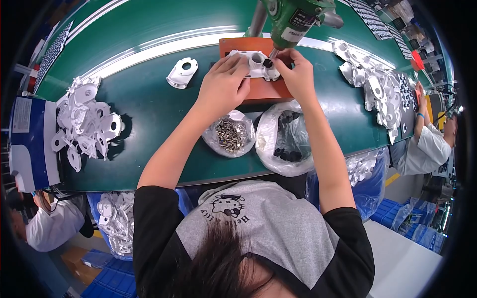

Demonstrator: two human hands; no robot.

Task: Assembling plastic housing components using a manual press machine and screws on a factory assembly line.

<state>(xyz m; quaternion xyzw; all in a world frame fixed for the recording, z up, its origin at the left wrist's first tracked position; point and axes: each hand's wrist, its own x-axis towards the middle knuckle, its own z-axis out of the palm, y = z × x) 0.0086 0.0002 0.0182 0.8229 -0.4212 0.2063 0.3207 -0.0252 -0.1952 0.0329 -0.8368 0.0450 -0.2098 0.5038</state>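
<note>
- Left hand [223, 82] is laid over the left end of a white plastic part [256, 68]. Can't tell if it's actually gripping, since the fingers cover that end.
- Right hand [296, 74] has thumb and fingertips bent in at a little black piece [268, 63] on the part's right end. Can't tell if it's pinched.
- The part sits on an orange plate [271, 91], with a green machine head [293, 22] hanging close above the right hand, so not much room there.
- Nearer the person: a bag of screws [230, 135], then a bag of black bits [268, 149], partly blocked by the right forearm.
- Loose white piece [178, 79] off left, white heaps at both ends of the green surface [154, 129].
</note>
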